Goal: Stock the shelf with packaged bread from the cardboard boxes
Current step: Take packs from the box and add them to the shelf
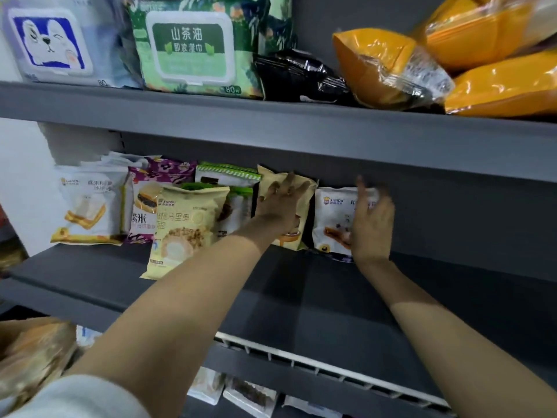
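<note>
Grey metal shelving point(346, 285), middle tier holding a row of bread packs against the back wall. Both arms stretched forward and up into that tier. Left hand point(281, 203) laid flat, fingers spread and straight, pressing on a tan pack point(304, 188) standing upright. Right hand point(372, 218) just beside it, palm turned inward, fingers loosely straight, touching the front of a white pack point(334, 218); blurred, so no telling whether the thumb pinches the pack's edge. Left of the left hand: a green pack point(238, 203), a yellow pack point(184, 233) leaning forward of the row, a purple pack point(144, 206), and another white bread pack point(90, 206) at the far end. Right of the right hand, bare shelf. Above, wet wipes point(193, 52), a black bag point(304, 76) and orange bags point(391, 67). Below the arms, a white price rail point(331, 372) and more packs on the lower tier point(250, 396).
</note>
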Tool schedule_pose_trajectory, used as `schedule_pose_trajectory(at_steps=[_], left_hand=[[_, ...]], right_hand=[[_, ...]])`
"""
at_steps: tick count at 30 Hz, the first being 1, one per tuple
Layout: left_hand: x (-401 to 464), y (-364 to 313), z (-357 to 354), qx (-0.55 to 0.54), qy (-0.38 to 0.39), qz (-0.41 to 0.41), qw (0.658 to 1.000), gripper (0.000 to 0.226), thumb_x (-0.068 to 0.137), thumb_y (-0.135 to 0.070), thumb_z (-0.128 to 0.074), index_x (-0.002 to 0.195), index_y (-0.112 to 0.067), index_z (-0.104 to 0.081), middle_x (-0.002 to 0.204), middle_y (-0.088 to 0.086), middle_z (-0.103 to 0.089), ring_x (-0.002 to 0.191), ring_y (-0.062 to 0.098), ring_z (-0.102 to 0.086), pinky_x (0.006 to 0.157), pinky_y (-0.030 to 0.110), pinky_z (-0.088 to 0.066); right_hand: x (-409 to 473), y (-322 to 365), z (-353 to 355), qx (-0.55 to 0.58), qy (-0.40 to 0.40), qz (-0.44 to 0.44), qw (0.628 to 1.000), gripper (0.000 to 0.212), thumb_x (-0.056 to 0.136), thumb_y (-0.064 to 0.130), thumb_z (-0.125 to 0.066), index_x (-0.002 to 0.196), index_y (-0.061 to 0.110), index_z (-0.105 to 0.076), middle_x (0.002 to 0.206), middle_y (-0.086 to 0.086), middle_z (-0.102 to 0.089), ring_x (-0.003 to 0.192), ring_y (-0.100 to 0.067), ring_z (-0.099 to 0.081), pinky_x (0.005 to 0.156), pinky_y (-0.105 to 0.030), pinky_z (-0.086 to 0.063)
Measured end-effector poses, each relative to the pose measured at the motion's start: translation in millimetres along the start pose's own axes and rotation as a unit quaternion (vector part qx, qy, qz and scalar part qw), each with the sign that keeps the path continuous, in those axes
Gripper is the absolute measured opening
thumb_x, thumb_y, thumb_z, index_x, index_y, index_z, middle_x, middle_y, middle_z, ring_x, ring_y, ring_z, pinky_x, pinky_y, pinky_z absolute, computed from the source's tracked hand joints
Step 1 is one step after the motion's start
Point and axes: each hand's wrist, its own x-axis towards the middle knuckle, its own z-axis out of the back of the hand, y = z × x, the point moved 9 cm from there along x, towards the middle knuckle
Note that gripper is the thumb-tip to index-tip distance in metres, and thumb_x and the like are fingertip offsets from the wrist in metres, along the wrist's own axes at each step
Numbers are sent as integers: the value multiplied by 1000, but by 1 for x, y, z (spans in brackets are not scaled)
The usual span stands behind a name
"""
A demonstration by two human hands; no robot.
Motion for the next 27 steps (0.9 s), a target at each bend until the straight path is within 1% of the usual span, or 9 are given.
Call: schedule_pose_trajectory(at_steps=[3, 6, 7, 9, 11, 13, 16, 21, 27], left_hand=[[-2, 2, 3, -17, -24, -8, 1000, 76, 92, -24, -55, 149, -40, -7, 159, -7, 10, 146, 30, -8, 113, 52, -26], [-7, 6, 7, -59, -41, -3, 997, 72, 90, -19, -57, 148, -36, -17, 160, -2, 3, 143, 29, -20, 109, 47, -35], [-9, 9, 10, -72, -49, 5, 996, 70, 90, -18, -56, 148, -32, -21, 159, 1, -3, 141, 29, -26, 107, 44, -38], [-18, 14, 21, -96, -71, 21, 993, 60, 91, -16, -55, 145, -23, -29, 151, 9, -25, 132, 29, -40, 101, 40, -43], [-31, 20, 37, -130, -102, 19, 986, 47, 91, -16, -54, 137, -16, -41, 133, 13, -51, 119, 30, -53, 92, 37, -48], [-49, 29, 55, -179, -135, 14, 974, 34, 91, -16, -54, 125, -12, -53, 115, 13, -64, 106, 30, -61, 87, 34, -51], [-83, 52, 81, -192, -168, 30, 966, 25, 91, -15, -51, 114, -10, -61, 108, 13, -69, 99, 29, -64, 81, 28, -49], [-166, 141, 104, -171, -209, 100, 958, 21, 89, -21, -53, 101, -12, -67, 96, 12, -70, 88, 31, -65, 70, 33, -50], [-313, 293, 91, -123, -139, 242, 952, 20, 90, -22, -50, 98, -11, -65, 87, 10, -65, 89, 31, -61, 64, 33, -44]], right_hand=[[2, 27, -10, -83, 58, 104, 989, 89, 53, 12, -88, 130, 14, -44, 114, -18, -57, 99, -35, -59, 90, -42, -51], [-5, 41, -16, -69, 155, 89, 982, 77, 79, 9, -68, 145, 14, -30, 142, -19, -34, 130, -35, -35, 112, -44, -29], [-7, 44, -14, -49, 163, 72, 983, 76, 82, 5, -63, 147, 15, -25, 147, -17, -26, 135, -35, -28, 114, -45, -25], [-9, 58, 1, -6, 150, 56, 987, 72, 83, -2, -55, 146, 15, -26, 148, -15, -22, 135, -33, -26, 111, -43, -30], [-10, 79, 16, 59, 152, 68, 984, 60, 86, -4, -48, 142, 12, -34, 144, -15, -29, 131, -32, -32, 101, -41, -37], [-11, 101, 30, 116, 160, 79, 977, 52, 89, -1, -46, 138, 13, -41, 139, -14, -37, 128, -32, -39, 95, -41, -43], [-18, 142, 46, 184, 187, 83, 961, 39, 92, 7, -46, 130, 15, -51, 131, -14, -51, 119, -34, -50, 92, -40, -48], [-58, 243, 62, 264, 244, 111, 926, 28, 92, 14, -46, 115, 19, -62, 116, -11, -65, 105, -30, -59, 86, -37, -50], [-171, 411, 67, 306, 336, 212, 865, 22, 94, 18, -47, 108, 19, -65, 107, -7, -68, 99, -26, -62, 79, -39, -53]])
